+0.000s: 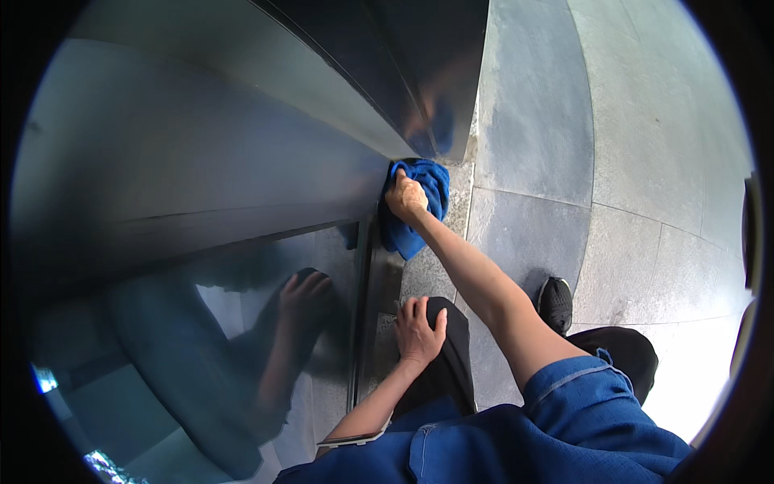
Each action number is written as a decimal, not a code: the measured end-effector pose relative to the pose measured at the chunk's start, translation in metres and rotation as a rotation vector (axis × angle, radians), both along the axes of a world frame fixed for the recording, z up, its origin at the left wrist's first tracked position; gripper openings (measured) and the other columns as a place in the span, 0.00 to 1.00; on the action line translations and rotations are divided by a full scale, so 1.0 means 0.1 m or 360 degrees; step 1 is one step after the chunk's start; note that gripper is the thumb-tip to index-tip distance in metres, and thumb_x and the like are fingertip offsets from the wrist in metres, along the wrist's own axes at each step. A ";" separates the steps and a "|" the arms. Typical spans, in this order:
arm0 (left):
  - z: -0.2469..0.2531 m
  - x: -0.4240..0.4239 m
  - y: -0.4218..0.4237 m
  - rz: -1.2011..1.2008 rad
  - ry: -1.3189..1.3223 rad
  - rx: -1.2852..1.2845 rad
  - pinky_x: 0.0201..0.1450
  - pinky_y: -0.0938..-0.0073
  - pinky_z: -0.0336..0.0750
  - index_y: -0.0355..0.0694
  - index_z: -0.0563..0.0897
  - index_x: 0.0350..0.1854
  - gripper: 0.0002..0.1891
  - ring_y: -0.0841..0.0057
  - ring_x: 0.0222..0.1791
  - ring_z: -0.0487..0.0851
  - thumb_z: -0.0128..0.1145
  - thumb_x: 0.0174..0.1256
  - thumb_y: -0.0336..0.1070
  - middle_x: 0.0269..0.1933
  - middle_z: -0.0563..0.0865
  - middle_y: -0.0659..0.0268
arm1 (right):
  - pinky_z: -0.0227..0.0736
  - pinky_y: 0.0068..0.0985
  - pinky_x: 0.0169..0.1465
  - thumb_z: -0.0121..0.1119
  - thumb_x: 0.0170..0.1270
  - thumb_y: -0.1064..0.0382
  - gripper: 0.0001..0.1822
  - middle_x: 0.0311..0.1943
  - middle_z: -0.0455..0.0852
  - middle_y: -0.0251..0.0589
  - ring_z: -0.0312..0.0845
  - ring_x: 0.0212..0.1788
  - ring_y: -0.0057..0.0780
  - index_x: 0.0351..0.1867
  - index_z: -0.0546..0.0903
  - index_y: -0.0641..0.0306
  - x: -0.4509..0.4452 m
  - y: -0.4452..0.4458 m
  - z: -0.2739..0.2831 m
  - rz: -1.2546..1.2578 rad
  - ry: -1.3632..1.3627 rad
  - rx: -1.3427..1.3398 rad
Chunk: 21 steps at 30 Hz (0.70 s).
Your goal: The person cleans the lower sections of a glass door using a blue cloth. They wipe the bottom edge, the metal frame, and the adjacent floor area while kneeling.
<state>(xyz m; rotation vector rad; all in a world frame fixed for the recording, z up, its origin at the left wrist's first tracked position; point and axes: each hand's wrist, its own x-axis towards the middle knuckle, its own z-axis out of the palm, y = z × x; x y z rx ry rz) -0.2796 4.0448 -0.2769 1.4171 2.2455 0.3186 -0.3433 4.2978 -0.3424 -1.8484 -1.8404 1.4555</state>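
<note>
My right hand (406, 196) presses a bunched blue cloth (434, 181) into the corner where a grey metal panel (290, 157) meets a dark glossy panel (417, 66). Part of the cloth drapes down over the narrow stone ledge (426, 278) at the foot of the wall. My left hand (418, 336) rests on my bent knee in black trousers (453, 351), its fingers spread and holding nothing. Beside that knee stands a glass pane (242, 339), which mirrors my left hand and knee. The fingertips of my right hand are partly hidden in the cloth folds.
Grey stone floor tiles (532, 121) stretch away to the right. My black shoe (555, 305) is planted on them. A dark metal frame (360, 314) edges the glass. Dark objects (750, 236), too cut off to identify, stand at the far right rim.
</note>
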 end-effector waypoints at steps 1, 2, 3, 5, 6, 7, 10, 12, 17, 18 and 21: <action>-0.02 -0.04 0.05 -0.0011 0.0035 0.0013 0.48 0.52 0.68 0.40 0.74 0.51 0.22 0.56 0.50 0.72 0.57 0.60 0.49 0.49 0.73 0.57 | 0.74 0.44 0.50 0.48 0.58 0.61 0.14 0.40 0.84 0.57 0.80 0.46 0.54 0.42 0.79 0.63 0.05 0.00 -0.08 0.0160 0.0018 0.0041; -0.04 -0.04 0.07 -0.0029 0.0053 -0.0013 0.48 0.51 0.68 0.40 0.74 0.51 0.22 0.55 0.50 0.72 0.56 0.60 0.50 0.49 0.73 0.57 | 0.74 0.43 0.51 0.49 0.56 0.61 0.14 0.41 0.83 0.57 0.79 0.47 0.54 0.41 0.79 0.64 0.08 -0.02 -0.28 0.0351 0.0063 0.0044; -0.03 -0.02 0.14 -0.0048 0.0063 -0.0010 0.48 0.51 0.68 0.41 0.74 0.50 0.22 0.55 0.50 0.72 0.56 0.60 0.50 0.49 0.74 0.57 | 0.74 0.42 0.52 0.50 0.55 0.61 0.14 0.42 0.83 0.56 0.79 0.48 0.54 0.40 0.80 0.64 0.18 -0.09 -0.43 0.0531 0.0090 0.0025; -0.03 -0.05 0.10 -0.0001 0.0135 -0.0066 0.48 0.51 0.68 0.41 0.74 0.50 0.21 0.55 0.50 0.71 0.55 0.61 0.50 0.48 0.74 0.57 | 0.73 0.42 0.52 0.52 0.53 0.60 0.16 0.40 0.83 0.57 0.79 0.46 0.54 0.40 0.80 0.66 0.29 -0.41 -0.29 0.0555 0.0369 -0.0004; -0.07 -0.06 0.07 -0.0003 0.0165 -0.0031 0.48 0.52 0.69 0.41 0.74 0.50 0.21 0.54 0.50 0.72 0.55 0.61 0.50 0.47 0.74 0.57 | 0.73 0.44 0.50 0.53 0.53 0.60 0.14 0.37 0.82 0.59 0.78 0.44 0.56 0.38 0.78 0.68 0.32 -0.53 -0.07 0.0278 0.0263 0.0063; -0.09 -0.05 0.07 0.0027 0.0122 -0.0010 0.49 0.54 0.69 0.41 0.74 0.49 0.21 0.55 0.49 0.72 0.55 0.61 0.50 0.47 0.74 0.57 | 0.73 0.46 0.47 0.55 0.53 0.63 0.11 0.33 0.82 0.59 0.78 0.42 0.57 0.35 0.76 0.67 0.34 -0.57 0.10 0.0039 0.0228 0.0257; -0.12 -0.08 0.02 0.0092 -0.0010 0.0127 0.49 0.58 0.69 0.38 0.76 0.47 0.19 0.55 0.47 0.73 0.58 0.59 0.46 0.46 0.75 0.55 | 0.72 0.43 0.31 0.59 0.44 0.74 0.13 0.29 0.75 0.48 0.75 0.29 0.53 0.35 0.74 0.62 0.50 -0.24 0.84 -0.0217 0.0703 0.1485; -0.12 -0.08 0.04 0.0069 0.0011 0.0176 0.49 0.57 0.69 0.37 0.76 0.46 0.19 0.55 0.45 0.73 0.59 0.58 0.44 0.45 0.75 0.55 | 0.73 0.33 0.30 0.59 0.40 0.78 0.17 0.30 0.74 0.43 0.76 0.29 0.45 0.36 0.78 0.61 0.61 0.03 1.33 0.0032 0.0769 0.1853; -0.18 -0.05 0.06 -0.0017 0.0069 0.0204 0.46 0.57 0.69 0.40 0.77 0.46 0.19 0.57 0.44 0.72 0.58 0.58 0.47 0.43 0.74 0.58 | 0.73 0.25 0.31 0.56 0.49 0.64 0.09 0.28 0.75 0.33 0.76 0.31 0.27 0.34 0.80 0.57 0.31 0.47 1.10 0.0699 0.0156 0.2449; -0.19 -0.06 0.08 -0.0007 0.0048 0.0177 0.47 0.57 0.69 0.40 0.76 0.46 0.19 0.57 0.45 0.72 0.58 0.59 0.47 0.44 0.74 0.58 | 0.74 0.24 0.31 0.56 0.51 0.64 0.11 0.28 0.75 0.35 0.76 0.32 0.28 0.38 0.81 0.57 0.31 0.46 0.95 0.0776 0.0081 0.2437; -0.15 -0.06 0.05 -0.0016 0.0020 0.0079 0.48 0.56 0.69 0.39 0.76 0.48 0.20 0.56 0.47 0.72 0.57 0.59 0.47 0.46 0.74 0.57 | 0.75 0.25 0.32 0.55 0.55 0.64 0.12 0.30 0.78 0.35 0.77 0.33 0.28 0.40 0.82 0.58 0.42 0.38 0.30 0.1056 -0.0342 0.2198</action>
